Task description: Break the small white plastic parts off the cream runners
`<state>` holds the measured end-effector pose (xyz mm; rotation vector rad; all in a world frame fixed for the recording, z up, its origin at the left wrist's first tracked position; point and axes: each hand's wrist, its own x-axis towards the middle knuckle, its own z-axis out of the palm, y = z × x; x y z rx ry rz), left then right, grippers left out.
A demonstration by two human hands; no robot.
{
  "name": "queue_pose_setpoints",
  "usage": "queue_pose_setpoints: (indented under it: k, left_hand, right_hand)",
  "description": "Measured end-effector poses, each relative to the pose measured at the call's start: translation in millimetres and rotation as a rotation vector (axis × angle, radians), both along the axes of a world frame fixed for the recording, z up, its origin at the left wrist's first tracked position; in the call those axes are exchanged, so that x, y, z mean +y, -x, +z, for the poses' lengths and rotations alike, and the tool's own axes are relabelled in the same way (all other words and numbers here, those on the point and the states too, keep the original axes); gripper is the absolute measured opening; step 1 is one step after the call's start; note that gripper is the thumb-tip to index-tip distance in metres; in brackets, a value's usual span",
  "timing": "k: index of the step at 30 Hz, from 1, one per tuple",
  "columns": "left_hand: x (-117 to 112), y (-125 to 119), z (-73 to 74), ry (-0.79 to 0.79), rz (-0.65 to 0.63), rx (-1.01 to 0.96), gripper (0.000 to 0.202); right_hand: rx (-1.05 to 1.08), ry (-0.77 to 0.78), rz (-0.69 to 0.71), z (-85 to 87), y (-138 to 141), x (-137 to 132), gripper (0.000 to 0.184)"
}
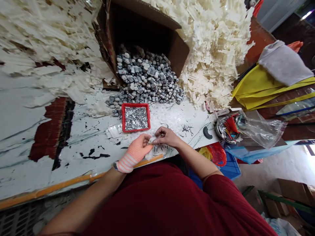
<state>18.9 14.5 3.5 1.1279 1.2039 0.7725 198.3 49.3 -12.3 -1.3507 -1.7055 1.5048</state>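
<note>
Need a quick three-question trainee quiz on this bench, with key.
1. What fills the red tray? A) white plastic pieces B) silver metal pieces C) red wires
2. True or false: the left hand wears a striped glove, and the right hand wears none.
3. Fill in the blank: the grey metal parts spill out of a ____.

Key: 1 B; 2 true; 3 cardboard box

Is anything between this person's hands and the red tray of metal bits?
Nothing visible blocks the way: the gloved left hand and bare right hand sit just below the red tray, with only white plastic scraps between.
</note>
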Motion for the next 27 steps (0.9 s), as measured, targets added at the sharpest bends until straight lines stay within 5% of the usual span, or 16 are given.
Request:
queue_pose_setpoints:
  k: [3, 4, 6, 8, 9, 13, 19, 27]
  left_hand:
    - [-2, 2, -2.9, 0.054, -0.085, -0.057, 0.023]
    - [-3, 3, -4.6, 0.078, -0.089, -0.083, 0.023]
    - [-5, 5, -9.4, 0.118, -0.069, -0.107, 0.024]
    - [-7, 9, -15.9, 0.151, -0.050, -0.090, 0.025]
    - [-8, 10, -19.3, 0.165, -0.045, -0.081, 0.026]
    - [-9, 8, -28.2, 0.204, -0.012, -0.116, 0.030]
    - [-6, -3, -23.9, 0.208, -0.042, -0.147, 0.031]
    - [-11, 1, -26.7, 0.205, -0.016, -0.147, 0.032]
  right_hand:
    - [-0.140, -0.014, 0.136, 4.1, -44, 36, 0.036]
    - [-0.295, -0.105, 0.013, 8.0, -65, 52, 0.033]
    - [-0.707, -0.317, -0.477, 17.2, -115, 84, 0.030]
    - [-1.058, -0.330, -0.856, 24.1, -162, 110, 0.034]
    - [-1.104, -0.308, -0.917, 25.4, -181, 119, 0.038]
    - [-1.128, -0.268, -0.886, 12.6, -218, 133, 0.030]
    - [-1.167, -0.239, -0.910, -16.7, -217, 124, 0.030]
    - [-1.299, -0.177, -1.004, -14.4, -234, 111, 0.034]
